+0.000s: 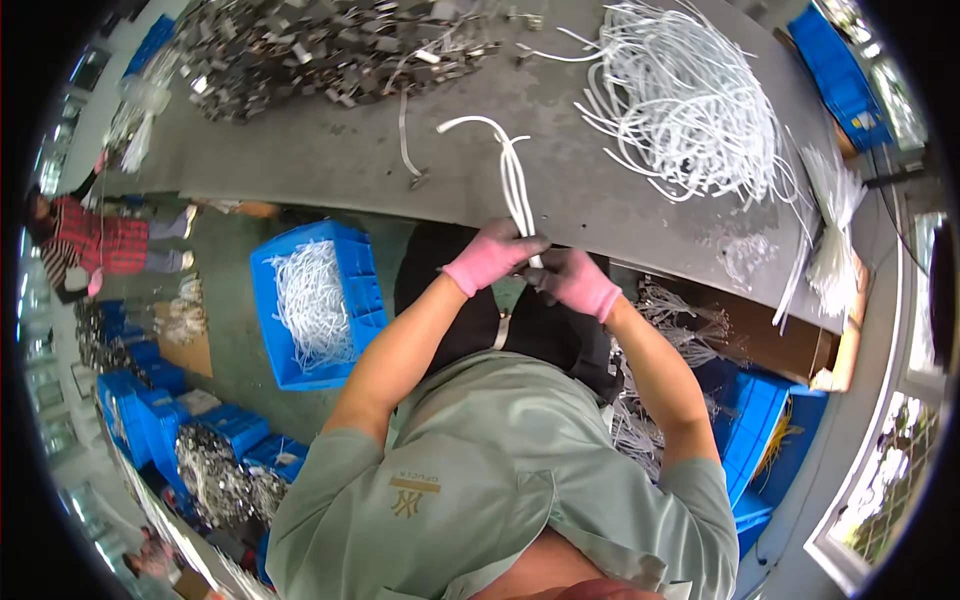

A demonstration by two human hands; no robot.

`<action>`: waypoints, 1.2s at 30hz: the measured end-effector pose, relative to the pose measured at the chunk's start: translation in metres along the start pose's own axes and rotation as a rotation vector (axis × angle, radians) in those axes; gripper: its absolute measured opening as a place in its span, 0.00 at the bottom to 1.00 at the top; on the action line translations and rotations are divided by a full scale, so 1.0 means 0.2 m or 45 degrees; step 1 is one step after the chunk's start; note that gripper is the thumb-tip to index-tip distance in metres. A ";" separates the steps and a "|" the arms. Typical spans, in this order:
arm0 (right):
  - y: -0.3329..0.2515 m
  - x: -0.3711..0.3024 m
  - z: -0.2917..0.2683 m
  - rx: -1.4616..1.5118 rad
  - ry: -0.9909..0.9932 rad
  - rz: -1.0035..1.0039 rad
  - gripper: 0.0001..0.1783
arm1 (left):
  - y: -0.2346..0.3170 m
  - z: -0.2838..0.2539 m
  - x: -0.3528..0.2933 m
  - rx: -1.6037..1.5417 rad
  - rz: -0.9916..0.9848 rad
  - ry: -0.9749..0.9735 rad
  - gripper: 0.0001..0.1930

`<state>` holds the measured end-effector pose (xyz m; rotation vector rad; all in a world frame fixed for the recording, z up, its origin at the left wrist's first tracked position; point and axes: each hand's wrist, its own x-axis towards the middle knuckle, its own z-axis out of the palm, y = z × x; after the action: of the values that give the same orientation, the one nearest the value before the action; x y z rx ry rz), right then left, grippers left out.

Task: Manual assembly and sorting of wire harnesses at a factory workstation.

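Note:
A small bunch of white tubes or cables (514, 190) stands up from my hands at the near edge of the grey table, its upper ends curling left. My left hand (495, 256), in a pink glove with dark fingertips, is closed round the lower part of the bunch. Just beside it, my right hand (577, 281), gloved alike, also has its fingers closed at the bunch's lower end. The very ends of the tubes are hidden by the fingers. One thin cable (404, 135) with a metal connector lies on the table farther left.
A large heap of white tubes (690, 110) lies on the table (470, 165) at right. Dark and silvery metal parts (300, 50) are piled at far left. Below, a blue crate (375, 295) holds white pieces. A person (105, 245) in red checks stands far left.

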<state>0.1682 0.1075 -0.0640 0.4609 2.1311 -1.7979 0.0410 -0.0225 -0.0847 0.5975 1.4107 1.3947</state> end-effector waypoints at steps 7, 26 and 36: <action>-0.19 0.04 -0.21 0.272 0.673 -0.535 0.11 | 0.17 -0.30 -0.08 0.874 0.840 1.086 0.26; 0.00 0.75 0.15 -1.189 0.672 -0.952 0.17 | -0.50 -0.49 -1.10 0.386 0.120 1.091 0.22; -0.52 0.71 0.24 0.884 0.331 -0.407 0.19 | -0.66 -0.35 -1.56 0.056 0.085 0.958 0.23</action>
<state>-0.0034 0.0490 -0.0412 0.5551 1.7402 -2.8029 0.1309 -0.3547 -0.1236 0.1313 2.0203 1.7382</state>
